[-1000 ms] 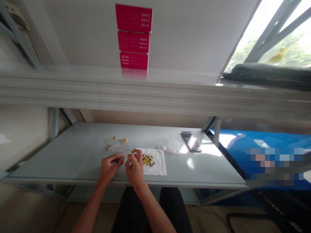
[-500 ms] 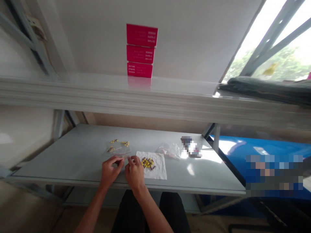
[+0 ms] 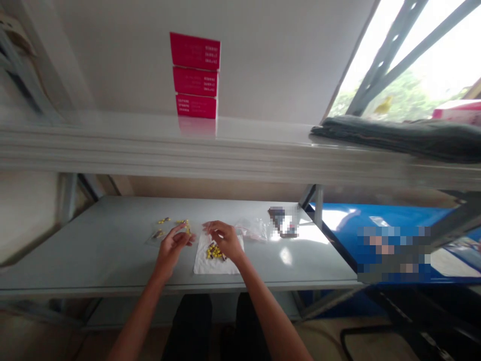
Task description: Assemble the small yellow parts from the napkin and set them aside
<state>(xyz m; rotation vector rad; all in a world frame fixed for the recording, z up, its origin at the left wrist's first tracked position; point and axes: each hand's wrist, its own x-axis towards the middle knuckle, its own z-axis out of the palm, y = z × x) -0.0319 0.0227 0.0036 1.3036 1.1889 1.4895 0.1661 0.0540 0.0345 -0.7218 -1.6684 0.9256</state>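
On a pale grey table top [image 3: 93, 260] lies a white paper sheet [image 3: 203, 265], holding a small heap of yellow capsules [image 3: 214, 252] with some dark pieces among them. My right hand [image 3: 225, 239] curves just above that heap, and I cannot tell whether its fingers hold anything. My left hand [image 3: 173, 245] is beside the paper, its fingertips close to a clear plastic bag [image 3: 165, 234]. Yellow capsules [image 3: 184, 223] lie scattered around that bag. A second clear bag [image 3: 252, 229] sits beyond the paper.
A pixelated object [image 3: 282, 221] lies at the table's far right. Above the table runs a white shelf [image 3: 188, 145] bearing several stacked red boxes [image 3: 194, 75] and a dark folded cloth [image 3: 391, 138]. A blue surface [image 3: 338, 215] lies beyond the right edge.
My hands were close together, pinching at a clear bag by the paper. They have moved apart, and my right hand has moved over the capsule heap. The view has swung slightly left.
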